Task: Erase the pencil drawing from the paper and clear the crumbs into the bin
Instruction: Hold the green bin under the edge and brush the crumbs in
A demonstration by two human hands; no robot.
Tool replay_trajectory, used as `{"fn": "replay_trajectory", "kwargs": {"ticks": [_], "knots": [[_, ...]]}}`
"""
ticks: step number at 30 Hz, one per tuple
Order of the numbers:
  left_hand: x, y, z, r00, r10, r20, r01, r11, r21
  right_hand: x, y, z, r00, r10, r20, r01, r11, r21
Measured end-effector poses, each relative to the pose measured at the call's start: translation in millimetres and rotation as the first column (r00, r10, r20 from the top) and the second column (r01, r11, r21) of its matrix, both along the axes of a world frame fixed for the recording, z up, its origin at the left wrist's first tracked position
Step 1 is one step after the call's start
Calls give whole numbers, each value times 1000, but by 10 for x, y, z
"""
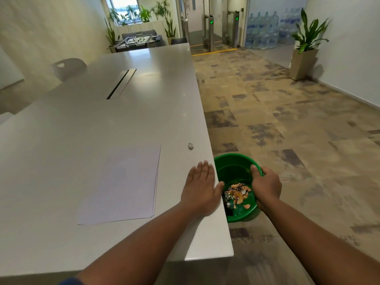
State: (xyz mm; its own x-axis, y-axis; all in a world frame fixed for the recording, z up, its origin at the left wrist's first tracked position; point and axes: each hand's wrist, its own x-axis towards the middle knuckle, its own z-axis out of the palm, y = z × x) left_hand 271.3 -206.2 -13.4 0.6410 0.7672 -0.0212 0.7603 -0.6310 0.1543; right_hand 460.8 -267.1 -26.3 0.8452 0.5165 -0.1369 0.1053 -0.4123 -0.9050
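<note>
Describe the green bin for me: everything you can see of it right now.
The green bin is a round, glossy, plastic-looking tub, open-topped, sitting just past the table's right edge, below tabletop level. The right hand grips its far-right rim, thumb inside. Orange pencil shavings and something silvery lie at the bottom. The table edge hides its left side.

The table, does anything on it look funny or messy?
Not really. The paper lies flat on the table, its sheets slightly fanned at the edge. A small grey eraser sits alone near the rim. The left hand rests flat; the right hand grips the green bin.
</note>
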Motion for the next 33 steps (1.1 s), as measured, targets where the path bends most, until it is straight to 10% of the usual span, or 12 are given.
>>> {"fn": "replay_trajectory", "kwargs": {"ticks": [8, 16, 29, 33], "knots": [[219, 4, 17, 952, -269, 148, 271, 962, 4, -4, 23, -15, 1000, 6, 5, -7, 1000, 17], [24, -33, 13, 958, 282, 51, -283, 959, 13, -12, 41, -26, 999, 4, -32, -3, 999, 38], [369, -69, 32, 938, -322, 128, 325, 946, -6, -29, 50, -74, 1000, 3, 25, -4, 999, 34], [262, -103, 68, 946, -160, 282, 126, 983, 134, -13, 48, -92, 1000, -7, -24, 8, 999, 43]]}}
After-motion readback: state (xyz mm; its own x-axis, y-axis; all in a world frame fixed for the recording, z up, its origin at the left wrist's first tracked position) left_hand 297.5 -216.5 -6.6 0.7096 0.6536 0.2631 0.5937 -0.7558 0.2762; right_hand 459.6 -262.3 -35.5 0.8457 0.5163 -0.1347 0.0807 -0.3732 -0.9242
